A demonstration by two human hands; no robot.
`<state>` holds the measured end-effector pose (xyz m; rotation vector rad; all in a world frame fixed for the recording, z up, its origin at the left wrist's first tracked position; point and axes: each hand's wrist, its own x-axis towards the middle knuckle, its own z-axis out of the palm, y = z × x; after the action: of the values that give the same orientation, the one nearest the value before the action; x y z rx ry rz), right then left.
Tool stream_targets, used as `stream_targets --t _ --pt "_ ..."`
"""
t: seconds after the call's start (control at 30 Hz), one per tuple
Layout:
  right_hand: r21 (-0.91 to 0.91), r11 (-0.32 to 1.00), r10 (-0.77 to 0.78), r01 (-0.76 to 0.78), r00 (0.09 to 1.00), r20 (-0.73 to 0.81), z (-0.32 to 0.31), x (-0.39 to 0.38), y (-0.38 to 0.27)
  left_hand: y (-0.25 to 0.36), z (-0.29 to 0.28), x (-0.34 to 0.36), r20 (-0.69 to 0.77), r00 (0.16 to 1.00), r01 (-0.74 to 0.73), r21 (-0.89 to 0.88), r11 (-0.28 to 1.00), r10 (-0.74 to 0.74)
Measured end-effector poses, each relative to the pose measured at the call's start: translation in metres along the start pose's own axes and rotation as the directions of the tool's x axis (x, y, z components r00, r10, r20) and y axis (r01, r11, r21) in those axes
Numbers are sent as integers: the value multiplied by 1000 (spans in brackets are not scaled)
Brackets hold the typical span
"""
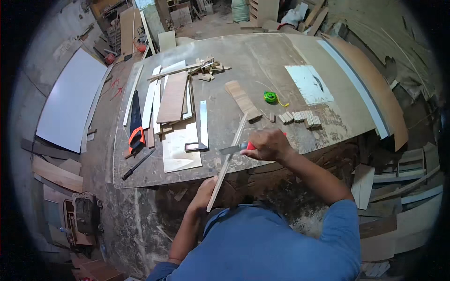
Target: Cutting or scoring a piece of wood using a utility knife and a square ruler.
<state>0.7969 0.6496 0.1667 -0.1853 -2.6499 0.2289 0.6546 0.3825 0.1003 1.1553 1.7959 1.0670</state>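
Observation:
My left hand (205,192) is closed around the near end of a long, narrow wood strip (219,185). The strip slants away over the table's front edge, and its far end meets a short brown board (243,100) lying on the tabletop. In my right hand (270,145), closed in a fist, is a red-handled knife (229,150). Its short grey blade points left and lies across the strip, seemingly against it. Right of the strip are a green tape measure (270,97) with some yellow tape out and a row of small wood blocks (300,117).
On the table (262,51), to the left, lie a black-and-orange handsaw (136,126), a try square (203,126), a dark rod-like tool (138,164) and stacked boards (173,98). Wood scraps (208,68) are heaped behind them. A white plate (309,84) lies right; offcuts (398,187) cover the floor.

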Motion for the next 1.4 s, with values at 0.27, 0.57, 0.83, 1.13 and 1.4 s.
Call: stream_targets --t 0.27,0.57,0.83,1.13,1.4 --pt "-126 809 569 -575 818 -81 -25 -5 107 -14 -8 -10 33 999 -1 -166 986 7" --pt "-117 959 263 -259 965 13 15 -1 81 -14 -4 -3 -93 951 -285 116 951 296" --pt "-121 956 278 -266 957 87 -12 2 44 -12 -10 -12 -35 996 -87 -135 987 83" --pt "-101 964 253 -246 965 65 10 3 54 -5 -3 0 -9 994 -110 -59 992 109" --pt "-124 979 169 -163 985 39 11 -1 45 -12 7 3 18 982 -187 51 981 186"
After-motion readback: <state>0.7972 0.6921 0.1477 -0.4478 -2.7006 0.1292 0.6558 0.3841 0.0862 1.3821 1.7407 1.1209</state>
